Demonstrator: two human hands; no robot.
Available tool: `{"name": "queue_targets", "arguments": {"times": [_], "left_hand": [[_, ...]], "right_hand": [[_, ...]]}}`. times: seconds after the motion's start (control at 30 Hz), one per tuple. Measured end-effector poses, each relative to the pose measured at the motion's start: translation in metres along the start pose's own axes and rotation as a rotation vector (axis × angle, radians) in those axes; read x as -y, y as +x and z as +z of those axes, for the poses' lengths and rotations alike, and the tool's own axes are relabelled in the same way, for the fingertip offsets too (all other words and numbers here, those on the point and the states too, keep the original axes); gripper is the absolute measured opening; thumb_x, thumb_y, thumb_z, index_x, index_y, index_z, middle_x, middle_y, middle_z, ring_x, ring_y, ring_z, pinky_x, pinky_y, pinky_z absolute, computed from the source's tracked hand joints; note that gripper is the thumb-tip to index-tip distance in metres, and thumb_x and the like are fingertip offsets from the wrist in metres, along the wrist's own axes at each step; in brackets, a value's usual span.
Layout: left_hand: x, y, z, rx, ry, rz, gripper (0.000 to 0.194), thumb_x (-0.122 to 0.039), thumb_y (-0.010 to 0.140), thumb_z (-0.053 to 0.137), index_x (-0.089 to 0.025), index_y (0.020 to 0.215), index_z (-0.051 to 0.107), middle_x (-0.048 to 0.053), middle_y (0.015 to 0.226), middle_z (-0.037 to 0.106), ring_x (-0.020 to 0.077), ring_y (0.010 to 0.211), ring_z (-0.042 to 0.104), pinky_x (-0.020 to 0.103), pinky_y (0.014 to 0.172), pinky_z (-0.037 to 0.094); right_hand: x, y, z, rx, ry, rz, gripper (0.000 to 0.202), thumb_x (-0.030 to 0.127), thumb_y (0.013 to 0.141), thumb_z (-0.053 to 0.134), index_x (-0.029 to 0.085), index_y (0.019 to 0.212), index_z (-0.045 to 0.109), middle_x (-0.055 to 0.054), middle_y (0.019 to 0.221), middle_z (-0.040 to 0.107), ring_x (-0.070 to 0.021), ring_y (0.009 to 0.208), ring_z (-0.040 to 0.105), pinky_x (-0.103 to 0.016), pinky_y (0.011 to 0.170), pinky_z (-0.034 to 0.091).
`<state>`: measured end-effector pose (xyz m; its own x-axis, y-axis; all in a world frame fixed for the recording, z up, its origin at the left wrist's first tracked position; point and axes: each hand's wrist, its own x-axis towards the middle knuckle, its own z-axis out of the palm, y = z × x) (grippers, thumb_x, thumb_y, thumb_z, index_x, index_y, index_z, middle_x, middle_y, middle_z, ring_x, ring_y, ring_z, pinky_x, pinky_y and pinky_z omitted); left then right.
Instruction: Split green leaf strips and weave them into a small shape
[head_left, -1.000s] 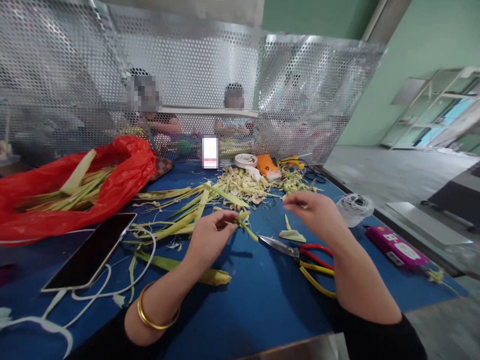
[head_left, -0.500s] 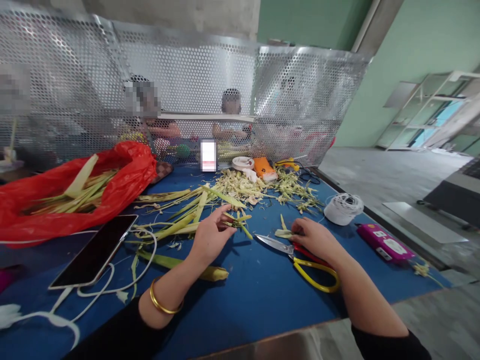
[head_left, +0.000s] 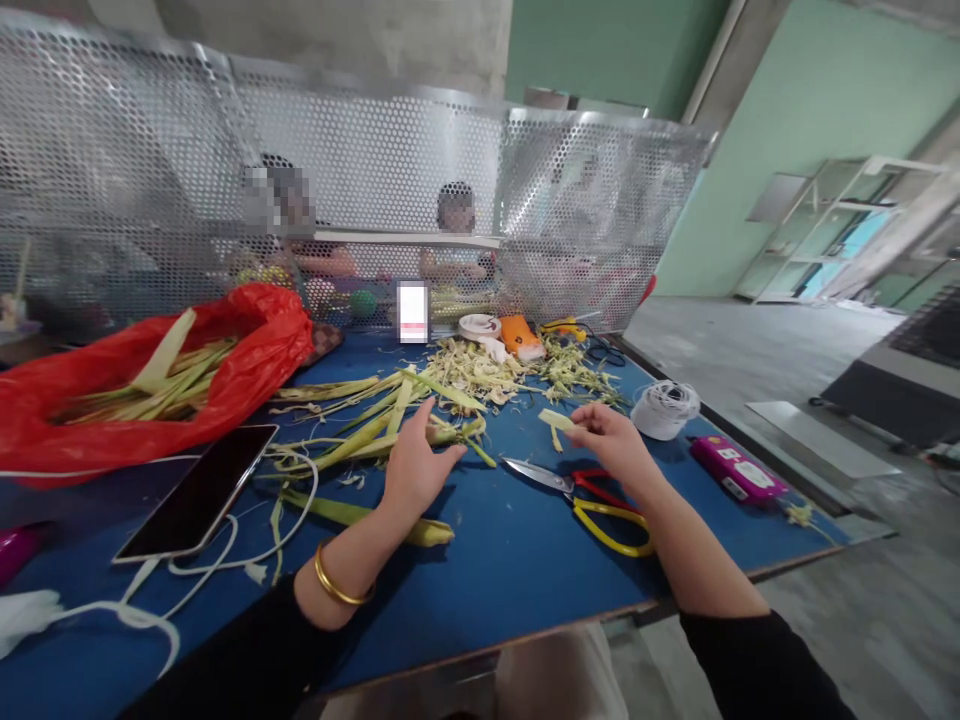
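My left hand [head_left: 417,468] has thumb and forefinger spread wide, beside a small bundle of green plant strips [head_left: 474,436] on the blue table. Between the fingertips of my right hand [head_left: 611,440] is a pale piece of corn husk [head_left: 555,419], held just above the tabletop. Scissors [head_left: 541,476] with one red and one yellow handle lie under and in front of that hand, blades pointing left. Long husk strips [head_left: 367,445] lie behind my left hand, and one thick green husk [head_left: 431,532] passes beneath that wrist.
A red plastic bag [head_left: 262,330] of husks stands at the left, with a phone [head_left: 199,495] and white cable before it. Husk scraps [head_left: 480,370] are heaped at the back. White string [head_left: 665,410] and a purple pack [head_left: 735,470] sit right. People are behind a perforated screen [head_left: 375,150].
My left hand has opened away from the green bundle. My right hand has risen off the scissors with the husk piece, moving slightly left. The view has shifted a little.
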<state>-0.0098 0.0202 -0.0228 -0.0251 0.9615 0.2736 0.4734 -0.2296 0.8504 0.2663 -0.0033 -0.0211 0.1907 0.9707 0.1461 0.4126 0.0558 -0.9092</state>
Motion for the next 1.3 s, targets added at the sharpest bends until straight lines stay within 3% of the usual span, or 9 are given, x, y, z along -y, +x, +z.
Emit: {"name": "queue_targets", "arguments": {"times": [0.13,0.23,0.3,0.5,0.67,0.87,0.97,1.13,1.3], "left_hand": [[-0.022,-0.004,-0.011,-0.277,0.088,0.21,0.044,-0.022,0.071,0.067,-0.018,0.115,0.064,0.014,0.128,0.054,0.0312,0.125,0.044,0.046,0.106,0.032],[-0.039,-0.007,-0.013,-0.059,-0.211,0.116,0.031,-0.031,0.074,0.066,-0.017,0.101,0.068,0.009,0.099,0.069,0.024,0.095,0.062,0.038,0.088,0.047],[-0.045,-0.008,-0.012,0.088,-0.433,-0.001,0.03,-0.034,0.07,0.071,-0.016,0.094,0.069,0.005,0.086,0.071,0.0195,0.081,0.064,0.031,0.078,0.049],[-0.034,-0.003,-0.015,0.055,-0.648,-0.27,0.023,-0.037,0.064,0.074,-0.015,0.066,0.067,-0.001,0.064,0.066,0.0105,0.059,0.056,0.022,0.061,0.043],[-0.023,0.001,-0.015,0.125,-0.647,-0.336,0.025,-0.039,0.063,0.075,-0.015,0.065,0.07,-0.001,0.06,0.064,0.0093,0.057,0.053,0.021,0.059,0.04],[-0.025,-0.003,-0.008,0.184,-0.631,-0.336,0.026,-0.038,0.06,0.078,-0.014,0.066,0.07,0.0,0.062,0.064,0.0097,0.059,0.054,0.022,0.062,0.043],[-0.028,-0.005,-0.008,0.14,-0.647,-0.356,0.027,-0.039,0.061,0.076,-0.014,0.064,0.068,0.0,0.062,0.064,0.0093,0.057,0.054,0.021,0.061,0.043],[-0.028,-0.004,-0.009,0.123,-0.736,-0.391,0.033,-0.046,0.065,0.073,-0.014,0.071,0.068,0.002,0.066,0.065,0.0116,0.061,0.058,0.023,0.062,0.045],[-0.028,-0.004,-0.008,0.18,-0.716,-0.398,0.026,-0.034,0.06,0.079,-0.013,0.07,0.067,0.0,0.066,0.065,0.0104,0.063,0.059,0.021,0.064,0.045]], "right_hand": [[0.037,-0.003,0.015,0.09,0.164,-0.03,0.027,0.032,0.063,0.069,0.019,0.082,0.058,0.003,0.059,0.061,-0.0141,0.056,0.055,-0.028,0.059,0.042],[0.068,-0.005,0.038,0.192,0.277,-0.061,0.027,0.029,0.062,0.071,0.018,0.084,0.06,0.004,0.059,0.06,-0.0123,0.055,0.054,-0.027,0.06,0.042],[0.082,-0.007,0.059,0.264,0.313,-0.084,0.027,0.028,0.061,0.073,0.018,0.083,0.06,0.005,0.058,0.059,-0.0115,0.053,0.054,-0.026,0.06,0.043],[0.081,-0.015,0.104,0.282,0.359,-0.139,0.032,0.043,0.069,0.07,0.018,0.087,0.06,0.002,0.067,0.061,-0.0134,0.062,0.057,-0.027,0.063,0.046],[0.07,-0.016,0.1,0.256,0.462,0.011,0.044,0.061,0.073,0.061,0.017,0.078,0.062,-0.001,0.071,0.063,-0.0135,0.062,0.059,-0.029,0.068,0.048],[0.065,-0.013,0.099,0.351,0.455,0.063,0.032,0.042,0.066,0.076,0.016,0.081,0.065,0.001,0.068,0.063,-0.0114,0.062,0.056,-0.025,0.063,0.046],[0.064,-0.013,0.1,0.352,0.442,0.038,0.025,0.037,0.067,0.074,0.016,0.076,0.064,0.002,0.064,0.061,-0.0105,0.058,0.054,-0.025,0.06,0.044],[0.067,-0.015,0.099,0.262,0.415,0.013,0.019,0.033,0.068,0.07,0.017,0.073,0.062,0.004,0.058,0.057,-0.0115,0.055,0.053,-0.026,0.058,0.044],[0.067,-0.015,0.099,0.254,0.377,0.008,0.02,0.035,0.069,0.069,0.017,0.074,0.062,0.002,0.06,0.059,-0.012,0.057,0.053,-0.026,0.059,0.043]]}}
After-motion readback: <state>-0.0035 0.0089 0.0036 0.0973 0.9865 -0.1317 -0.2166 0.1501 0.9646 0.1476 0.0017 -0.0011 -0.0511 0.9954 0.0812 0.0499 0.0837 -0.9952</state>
